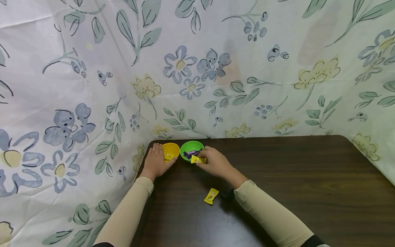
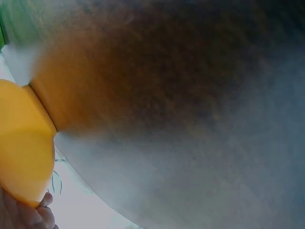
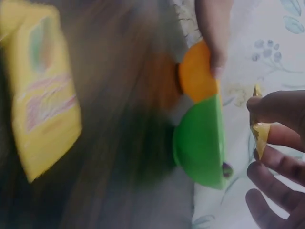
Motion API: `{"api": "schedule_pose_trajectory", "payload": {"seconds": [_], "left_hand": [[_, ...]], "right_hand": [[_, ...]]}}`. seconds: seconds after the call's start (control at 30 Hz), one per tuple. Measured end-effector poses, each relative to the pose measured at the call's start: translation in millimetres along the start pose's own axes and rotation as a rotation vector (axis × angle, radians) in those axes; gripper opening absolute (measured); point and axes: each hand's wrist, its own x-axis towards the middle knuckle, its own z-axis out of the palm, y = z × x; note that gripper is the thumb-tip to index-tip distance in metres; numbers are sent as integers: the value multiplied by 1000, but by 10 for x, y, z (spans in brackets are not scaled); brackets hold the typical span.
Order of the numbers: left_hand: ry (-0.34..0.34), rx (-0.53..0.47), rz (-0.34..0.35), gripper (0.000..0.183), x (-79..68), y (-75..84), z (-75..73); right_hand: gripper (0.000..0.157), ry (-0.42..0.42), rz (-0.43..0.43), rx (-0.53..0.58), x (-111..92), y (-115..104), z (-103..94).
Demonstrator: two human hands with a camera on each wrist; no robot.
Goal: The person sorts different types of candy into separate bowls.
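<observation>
My right hand pinches a yellow-wrapped candy between thumb and fingertips above the near right rim of the green bowl. In the right wrist view, that candy is apart from the bowl. A purple-wrapped candy lies in the green bowl. Alongside it stands a yellow-orange bowl with yellow pieces inside, partly hidden. My left hand rests against this bowl's left side, its fingers straight and its thumb along the near side. The left wrist view shows fingertips touching the bowl wall.
Another yellow-wrapped candy lies on the dark wooden table, nearer to me than the bowls. A floral cloth hangs behind the table and along its left side. Both bowls stand near the table's back left corner.
</observation>
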Motion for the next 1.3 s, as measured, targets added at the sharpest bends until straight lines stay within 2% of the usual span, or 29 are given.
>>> {"api": "schedule_pose_trajectory", "payload": {"seconds": [0.2,0.43,0.67,0.8,1.03,1.3], "left_hand": [[27,-17,7,109,2,7,-1],[25,-16,1,110,21,27,20],[6,-26,-5,110,16,17,21],[16,-31,-1,110,13,5,11],[40,-33,13,110,-7,-3,20],[34,-26,14,110,15,-22,24]], "right_hand": [[27,18,36,68,147,-80,-4],[31,15,49,60,278,-156,-9],[28,31,23,69,391,-182,52],[29,38,31,46,471,-178,102],[32,2,85,-5,578,-146,208],[30,-5,60,-49,715,-186,309]]}}
